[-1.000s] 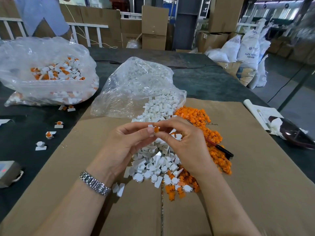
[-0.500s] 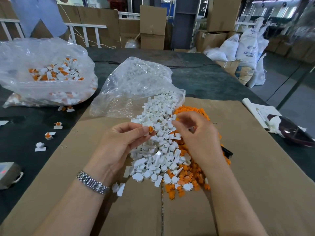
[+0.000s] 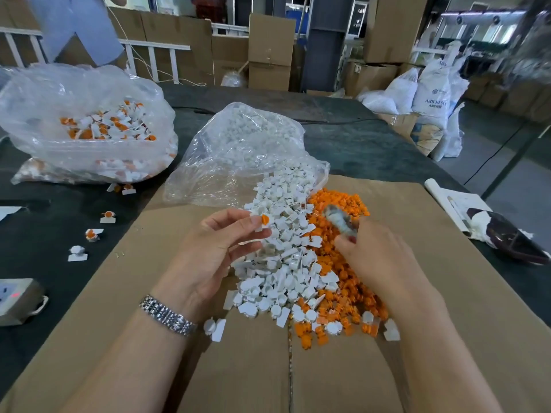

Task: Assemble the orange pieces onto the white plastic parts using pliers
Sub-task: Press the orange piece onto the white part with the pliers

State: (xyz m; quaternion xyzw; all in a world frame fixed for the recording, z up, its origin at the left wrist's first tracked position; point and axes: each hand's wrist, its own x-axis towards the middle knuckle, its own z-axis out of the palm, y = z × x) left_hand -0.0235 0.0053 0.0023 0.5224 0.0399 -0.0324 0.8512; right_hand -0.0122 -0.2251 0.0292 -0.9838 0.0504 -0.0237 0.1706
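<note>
Cardboard sheet [image 3: 447,293] covers the table w/ a big white parts pile [image 3: 280,257] and orange pieces [image 3: 340,269] spilled right beside it, touching. Left hand [image 3: 214,251] pinches one white part w/ orange piece [image 3: 262,222] btwn thumb and fingertips, held just above the pile. Right hand [image 3: 378,257] is curled round the pliers [image 3: 340,222], which are blurred, so can't tell if the jaws are apart. Risk imo: the pinch is only at the fingertips, so an off-centre squeeze could pop the orange bit out or flick the part into the heap, where it'd be lost among lookalikes.
</note>
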